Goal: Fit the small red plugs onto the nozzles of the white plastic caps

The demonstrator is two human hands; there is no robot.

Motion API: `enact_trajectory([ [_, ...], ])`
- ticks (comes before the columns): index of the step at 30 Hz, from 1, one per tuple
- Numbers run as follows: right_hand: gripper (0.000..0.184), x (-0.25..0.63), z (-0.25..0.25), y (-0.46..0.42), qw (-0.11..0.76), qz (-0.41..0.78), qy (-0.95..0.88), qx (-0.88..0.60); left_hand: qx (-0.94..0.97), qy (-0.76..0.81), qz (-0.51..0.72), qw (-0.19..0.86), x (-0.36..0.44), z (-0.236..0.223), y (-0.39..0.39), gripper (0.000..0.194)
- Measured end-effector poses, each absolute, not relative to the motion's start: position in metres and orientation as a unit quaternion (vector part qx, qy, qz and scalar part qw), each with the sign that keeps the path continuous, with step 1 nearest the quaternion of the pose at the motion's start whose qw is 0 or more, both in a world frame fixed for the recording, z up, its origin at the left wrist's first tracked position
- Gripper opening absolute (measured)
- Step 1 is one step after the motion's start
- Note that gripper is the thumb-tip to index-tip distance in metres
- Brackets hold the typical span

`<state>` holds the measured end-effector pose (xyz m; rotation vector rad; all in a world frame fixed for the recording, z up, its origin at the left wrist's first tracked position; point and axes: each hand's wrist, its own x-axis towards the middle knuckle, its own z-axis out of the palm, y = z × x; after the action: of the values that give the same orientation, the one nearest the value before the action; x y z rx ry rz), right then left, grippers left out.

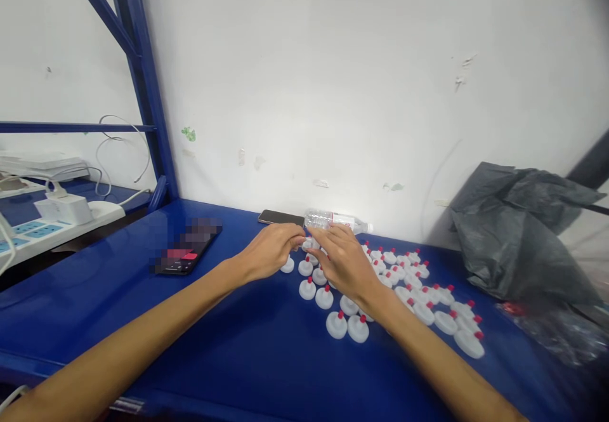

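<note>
Above the far side of the blue table (247,352), my left hand (272,249) and my right hand (346,262) come together almost fingertip to fingertip. Between them shows a white plastic piece (311,243), partly covered by fingers. My right hand's thumb and fingers are around it. The fingers of my left hand are pinched at its left side, and what they grip is too small to make out. Beneath and around my right hand stand several round white caps with red tips (337,325). My right hand and forearm hide some of them.
A clear plastic bottle (359,224) lies against the wall beside a dark phone (280,217). Another phone (183,257) rests at left. A grey plastic bag (518,231) and clear wrapping (559,330) are at right. A white power strip (61,235) sits far left.
</note>
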<state>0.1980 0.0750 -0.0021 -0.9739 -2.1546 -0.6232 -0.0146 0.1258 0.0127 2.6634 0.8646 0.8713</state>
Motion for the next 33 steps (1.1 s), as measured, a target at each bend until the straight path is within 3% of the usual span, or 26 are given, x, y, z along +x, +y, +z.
enact_trajectory([
  [6, 0.036, 0.190, 0.003, 0.074, 0.342, -0.214, -0.812, -0.422, 0.884, 0.310, 0.325, 0.131, -0.016, 0.023, 0.131, 0.033],
  [9, 0.044, 0.186, 0.007, 0.068, 0.365, -0.186, -0.782, -0.470, 0.878, 0.345, 0.322, 0.079, -0.024, 0.030, 0.137, 0.032],
  [12, 0.034, 0.184, 0.009, 0.063, 0.361, -0.140, -0.796, -0.465, 0.891, 0.364, 0.271, 0.010, -0.037, 0.032, 0.146, 0.030],
  [15, 0.027, 0.184, 0.007, 0.061, 0.303, -0.103, -0.846, -0.427, 0.905, 0.363, 0.221, 0.011, -0.047, 0.024, 0.153, 0.024],
  [21, 0.032, 0.188, -0.005, 0.061, 0.190, -0.084, -0.891, -0.403, 0.886, 0.415, 0.199, 0.054, -0.055, 0.016, 0.163, 0.017],
  [24, 0.034, 0.189, -0.007, 0.060, 0.173, -0.077, -0.889, -0.418, 0.857, 0.468, 0.196, 0.086, -0.073, 0.023, 0.172, 0.007],
  [27, 0.037, 0.188, -0.007, 0.059, 0.162, -0.063, -0.891, -0.420, 0.845, 0.491, 0.156, 0.144, -0.096, 0.029, 0.181, 0.027],
  [29, 0.040, 0.188, -0.008, 0.058, 0.156, -0.049, -0.893, -0.419, 0.841, 0.493, 0.119, 0.189, -0.106, 0.029, 0.183, 0.030],
  [33, 0.041, 0.189, -0.011, 0.057, 0.148, -0.023, -0.900, -0.409, 0.831, 0.492, 0.052, 0.255, -0.107, 0.023, 0.183, 0.015],
])
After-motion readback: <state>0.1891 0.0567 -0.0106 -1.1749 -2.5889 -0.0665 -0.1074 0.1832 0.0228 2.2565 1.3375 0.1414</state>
